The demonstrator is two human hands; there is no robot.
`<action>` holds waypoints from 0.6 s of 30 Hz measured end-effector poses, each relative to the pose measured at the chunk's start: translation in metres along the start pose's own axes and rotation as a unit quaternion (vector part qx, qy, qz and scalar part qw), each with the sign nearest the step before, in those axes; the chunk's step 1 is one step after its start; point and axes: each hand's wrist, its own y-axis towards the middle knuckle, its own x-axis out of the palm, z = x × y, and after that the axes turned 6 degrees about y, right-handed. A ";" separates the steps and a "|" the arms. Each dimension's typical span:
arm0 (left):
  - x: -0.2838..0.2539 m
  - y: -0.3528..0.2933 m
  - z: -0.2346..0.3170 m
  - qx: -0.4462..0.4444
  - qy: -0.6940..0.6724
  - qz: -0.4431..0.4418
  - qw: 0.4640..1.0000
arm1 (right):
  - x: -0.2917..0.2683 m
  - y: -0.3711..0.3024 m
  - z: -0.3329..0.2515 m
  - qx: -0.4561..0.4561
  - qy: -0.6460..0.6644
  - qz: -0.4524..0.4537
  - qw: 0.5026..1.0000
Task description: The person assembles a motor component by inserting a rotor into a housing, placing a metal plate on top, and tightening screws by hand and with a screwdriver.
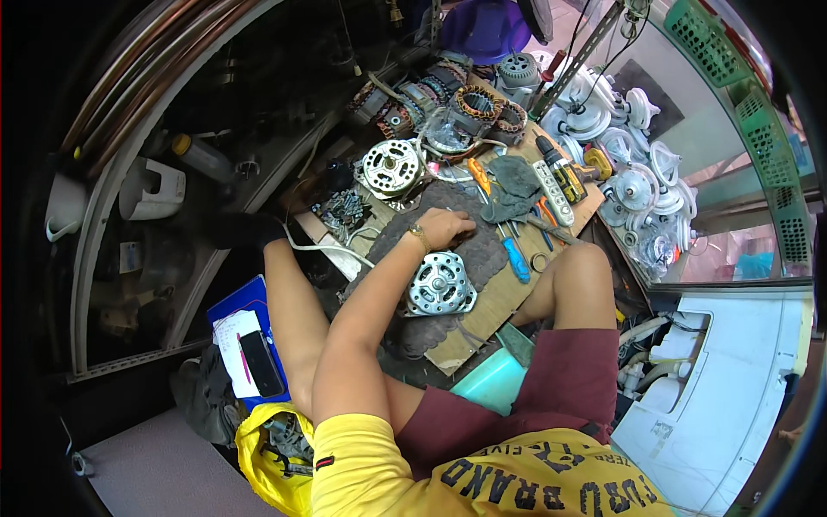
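My left hand (442, 230), with a watch (419, 237) at its wrist, rests low over a dark grey quilted cloth mat (405, 228). Its fingers are curled, and what they hold, if anything, is hidden. Just nearer to me sits a round silver electric motor (441, 284) with a perforated end cover. Beyond the hand, to the left, lies a second motor (392, 167) with a pale slotted cover. A blue-handled screwdriver (515, 256) is right of the hand, near a dark grey rag (514, 185) and an orange-handled tool (479, 177). My right hand is out of sight.
A power strip (552, 194) and a cordless drill (560, 168) lie on the board's right. Wound stators (479, 103) crowd the back. Loose screws (342, 211) fill a spot at left; a white cable (323, 249) runs nearby. White plastic parts (633, 189) are heaped at right.
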 end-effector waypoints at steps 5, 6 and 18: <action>-0.001 -0.005 -0.006 0.052 0.011 -0.025 0.998 | -0.002 0.002 -0.003 -0.012 -0.004 0.003 1.000; 0.000 -0.006 -0.008 0.055 0.007 -0.038 0.998 | -0.003 0.002 -0.003 -0.015 -0.004 0.003 1.000; -0.002 -0.015 -0.008 -0.072 0.110 0.006 0.991 | -0.013 0.003 0.000 -0.048 -0.011 0.023 0.999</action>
